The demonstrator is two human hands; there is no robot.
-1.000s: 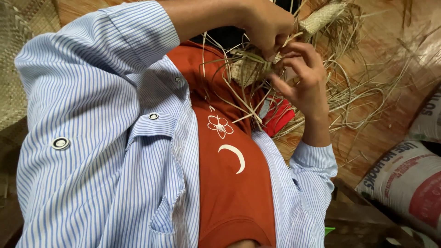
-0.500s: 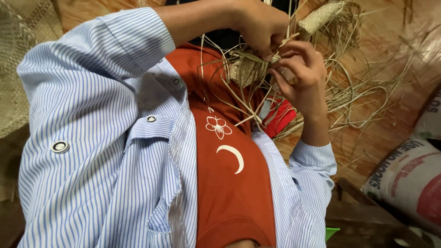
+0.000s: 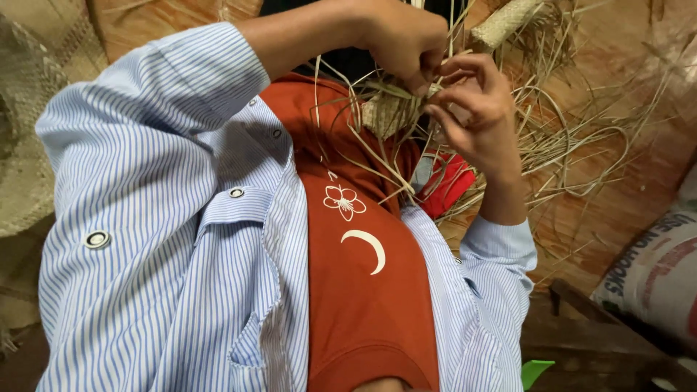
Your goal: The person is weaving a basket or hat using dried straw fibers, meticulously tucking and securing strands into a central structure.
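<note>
My left hand [image 3: 406, 43] reaches in from the left with its sleeve rolled up, and its fingers are closed on the top of a small woven straw piece [image 3: 385, 116]. My right hand [image 3: 475, 120] sits just to the right of it, fingertips pinching strands at the piece's edge. Long loose straw strands [image 3: 363, 163] trail down from the piece over my orange tee and striped blue shirt. The hands hide most of the weave.
A woven straw roll [image 3: 508, 22] lies on the wooden floor [image 3: 617, 189] amid scattered straw. A red object [image 3: 446, 185] rests under my right wrist. A printed sack [image 3: 653, 276] stands at the right, a woven mat [image 3: 29, 145] at the left, a green object [image 3: 534, 370] at the bottom.
My right hand's fingers have curled in closer to my left hand on the woven piece. Both hands stay on it; the view has shifted slightly.
</note>
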